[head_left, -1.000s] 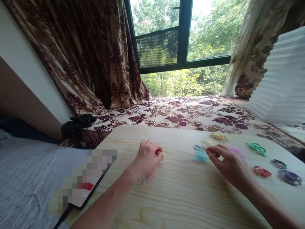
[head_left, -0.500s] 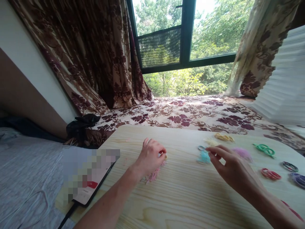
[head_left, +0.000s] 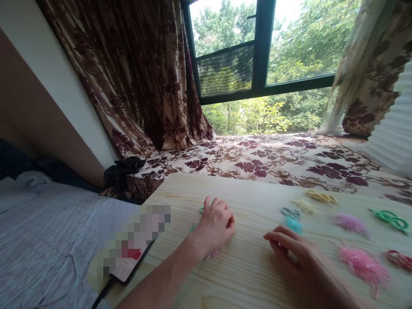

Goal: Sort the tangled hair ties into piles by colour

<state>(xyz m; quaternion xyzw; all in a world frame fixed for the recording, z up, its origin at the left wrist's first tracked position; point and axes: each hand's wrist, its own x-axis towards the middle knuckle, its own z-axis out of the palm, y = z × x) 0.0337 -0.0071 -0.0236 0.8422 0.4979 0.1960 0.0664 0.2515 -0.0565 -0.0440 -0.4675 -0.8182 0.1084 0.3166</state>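
My right hand (head_left: 298, 253) is blurred over the table (head_left: 244, 274), left of a pink tuft (head_left: 363, 266), fingers loosely bent; I can't tell whether it grips anything. My left hand (head_left: 216, 224) curls above pink strands (head_left: 213, 255), its hold hidden. Farther off lie a turquoise tuft (head_left: 293, 224), then blue-grey loops (head_left: 290, 213).

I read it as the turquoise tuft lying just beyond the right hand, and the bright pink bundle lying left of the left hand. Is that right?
Not quite: the bright pink bundle lies to the right of the right hand, as the current head view shows. The turquoise tuft does lie just beyond that hand.
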